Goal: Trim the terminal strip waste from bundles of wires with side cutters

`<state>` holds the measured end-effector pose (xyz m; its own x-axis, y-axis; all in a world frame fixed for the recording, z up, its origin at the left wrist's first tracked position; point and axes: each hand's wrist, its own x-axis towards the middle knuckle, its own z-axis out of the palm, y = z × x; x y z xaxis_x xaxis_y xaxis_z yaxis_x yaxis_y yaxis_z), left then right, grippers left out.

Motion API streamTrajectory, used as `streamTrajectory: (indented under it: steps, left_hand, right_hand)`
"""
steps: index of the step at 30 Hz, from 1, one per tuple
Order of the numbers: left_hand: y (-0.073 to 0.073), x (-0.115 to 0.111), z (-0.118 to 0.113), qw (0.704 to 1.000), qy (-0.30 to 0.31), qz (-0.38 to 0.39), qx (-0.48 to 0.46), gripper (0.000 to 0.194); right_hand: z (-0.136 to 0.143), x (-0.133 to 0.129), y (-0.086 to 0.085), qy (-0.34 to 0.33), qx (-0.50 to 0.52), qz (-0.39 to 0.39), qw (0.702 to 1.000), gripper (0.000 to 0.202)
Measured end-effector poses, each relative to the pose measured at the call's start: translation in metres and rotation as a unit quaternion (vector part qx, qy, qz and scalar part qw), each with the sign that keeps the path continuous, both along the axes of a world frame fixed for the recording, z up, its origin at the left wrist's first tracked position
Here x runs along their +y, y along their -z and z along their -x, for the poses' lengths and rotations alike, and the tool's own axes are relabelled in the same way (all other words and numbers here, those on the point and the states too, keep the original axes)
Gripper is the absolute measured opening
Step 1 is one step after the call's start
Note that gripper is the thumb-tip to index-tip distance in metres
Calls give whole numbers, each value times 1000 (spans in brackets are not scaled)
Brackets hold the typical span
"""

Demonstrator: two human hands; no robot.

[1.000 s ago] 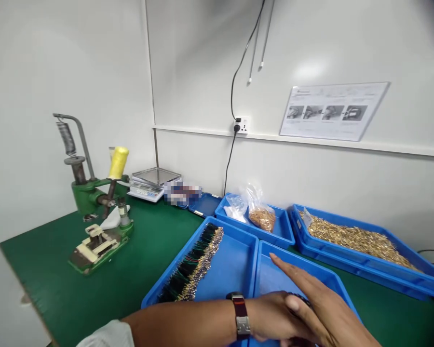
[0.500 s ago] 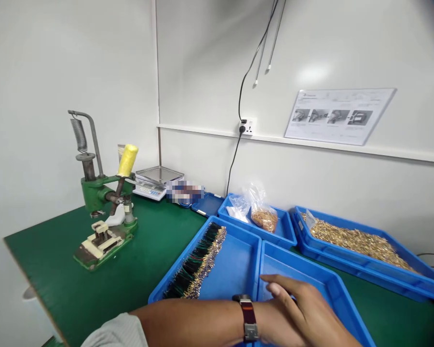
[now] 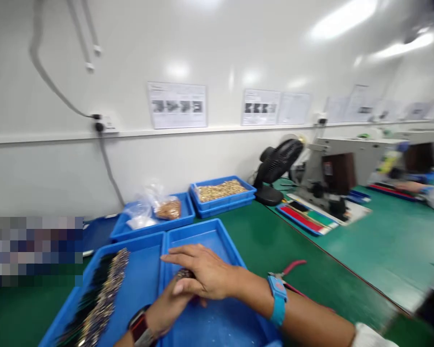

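Observation:
Both of my hands meet over the front right blue tray [image 3: 217,323]. My left hand [image 3: 168,306], wearing a watch, is closed round a small bunch of dark, brassy pieces [image 3: 184,274], mostly covered and blurred. Across the top of it lies my right hand [image 3: 208,274], its fingers stretched out and touching the left hand. A blue band [image 3: 278,299] circles the right wrist. To the left, the other front blue tray [image 3: 144,270] holds a row of dark wires with gold-coloured metal ends [image 3: 106,294].
Behind are a blue tray with plastic bags [image 3: 168,208] and stacked trays of brassy parts [image 3: 222,190]. Red-handled pliers [image 3: 292,267] lie right of my hands. Farther right stand a black fan [image 3: 280,161] and a tray with red and green contents [image 3: 305,217]. Another person's arm [image 3: 415,187] shows far right.
My view has swung right, taking the green hand press out of sight and bringing in the fan and pliers. My right forearm now shows, and the bunch shows between my hands.

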<state>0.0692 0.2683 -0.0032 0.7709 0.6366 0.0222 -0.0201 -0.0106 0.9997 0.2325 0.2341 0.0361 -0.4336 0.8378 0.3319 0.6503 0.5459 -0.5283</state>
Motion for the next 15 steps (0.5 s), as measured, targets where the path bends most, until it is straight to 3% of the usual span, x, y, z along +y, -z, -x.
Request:
streamTrajectory:
  steps: [1, 4, 6, 9, 12, 15]
  left_hand:
    - [-2, 4, 1, 1000, 7, -10, 6, 46]
    - [-10, 14, 2, 997, -64, -31, 24, 54]
    - [-14, 17, 4, 996, -84, -1, 26, 60]
    - [-17, 21, 6, 994, -100, 39, 36, 63]
    - [-19, 24, 7, 993, -108, 36, 23, 58]
    - [-26, 27, 8, 992, -127, -8, 9, 50]
  right_hand:
    - [-16, -5, -1, 18, 3, -15, 1000, 74]
    - [-87, -36, 7, 139, -1, 2, 990, 73]
    - [-141, -70, 25, 224, -28, 42, 973, 67]
    - [-204, -126, 66, 308, -85, 113, 941, 74]
    - [-228, -171, 106, 319, -121, 141, 929, 83]
    - [-231, -191, 132, 328, -135, 112, 928, 63]
